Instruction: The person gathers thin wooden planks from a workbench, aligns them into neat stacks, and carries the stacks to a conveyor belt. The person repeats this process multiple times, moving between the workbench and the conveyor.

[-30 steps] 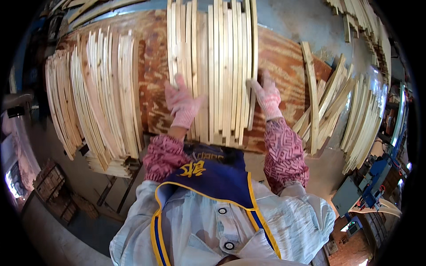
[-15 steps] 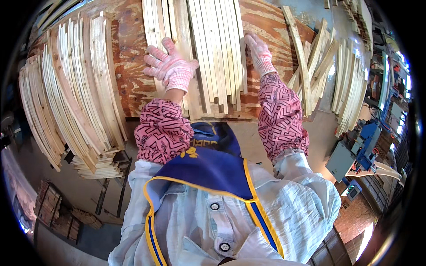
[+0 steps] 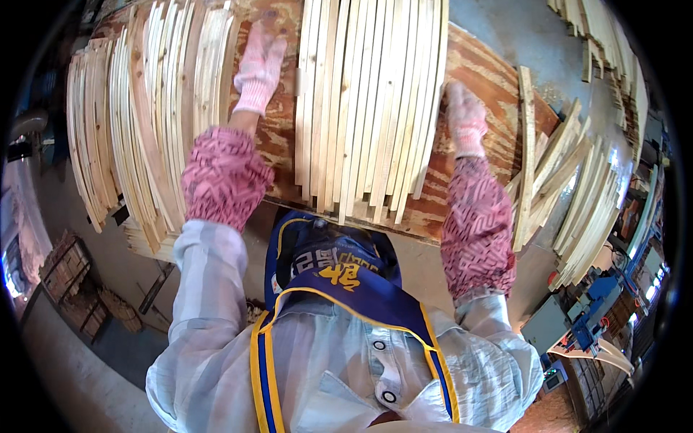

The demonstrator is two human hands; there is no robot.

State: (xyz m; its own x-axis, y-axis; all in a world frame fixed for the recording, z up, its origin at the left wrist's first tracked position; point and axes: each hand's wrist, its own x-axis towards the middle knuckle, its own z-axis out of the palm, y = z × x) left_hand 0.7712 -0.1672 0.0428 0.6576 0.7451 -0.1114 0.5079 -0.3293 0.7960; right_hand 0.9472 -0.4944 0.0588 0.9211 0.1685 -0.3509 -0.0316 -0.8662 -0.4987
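Note:
A wide row of pale wooden strips [image 3: 372, 115] lies lengthwise side by side on the plywood tabletop [image 3: 281, 155], their near ends uneven. My left hand [image 3: 260, 65], in a pinkish-white knit glove, is over bare plywood left of this row, apart from it. Its fingers stretch away from me, slightly blurred, with the thumb spread to the right. Along the row's right edge rests my right hand [image 3: 465, 119], gloved alike, its fingers extended and nothing visibly gripped. Whether it presses on the outermost strip I cannot tell.
More wooden strips [image 3: 162, 108] lie at the left, their ends jutting past the table's near edge. Loose strips [image 3: 552, 162] cross each other at the right, beside another bundle [image 3: 592, 209]. A blue machine [image 3: 595, 307] stands at the lower right.
My left hand has left the strips it lay on and is now over plywood. The strips left of the middle row now lie close against it. The view has shifted.

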